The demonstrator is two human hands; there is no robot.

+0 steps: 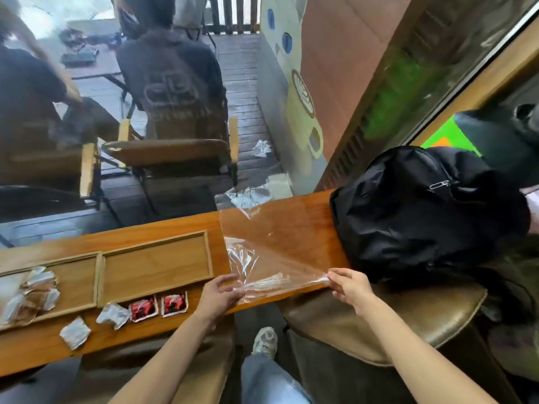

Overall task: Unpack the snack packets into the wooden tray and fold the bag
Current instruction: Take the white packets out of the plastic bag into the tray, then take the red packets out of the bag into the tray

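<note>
1. Bag: a clear plastic bag (271, 252) lies spread flat on the wooden counter (291, 217), at about 3 o'clock from the wooden tray (154, 263) and just left of a black backpack (423, 211). It appears empty; no packet shows through the film.

2. Left hand (220, 295): fingers pinched on the near-left corner of the bag, at roughly 7 o'clock of the sheet. Grasp looks light, thumb on top.

3. Right hand (348, 285): fingers closed on the near-right corner, at roughly 5 o'clock of the sheet. The near edge is drawn taut between the two hands and gathers into creases.

4. Tray: two compartments. The right compartment holds nothing visible. The left compartment holds a loose heap of pale packets (27, 293) at its 9 o'clock side.

5. Outstanding packets: two red packets (159, 307) lie on the counter just outside the tray's near rail, at 6 o'clock from the right compartment. Two silver packets (93, 323) lie beside them, towards 7 o'clock, also outside the tray.

6. Assessment: emptying of the bag appears complete. Placement into the tray is partial; four packets remain on the counter. Folding is judged to be at its start, with corners held and no fold yet made.

7. Remaining: fold the bag; transfer stray packets into the tray.
</note>
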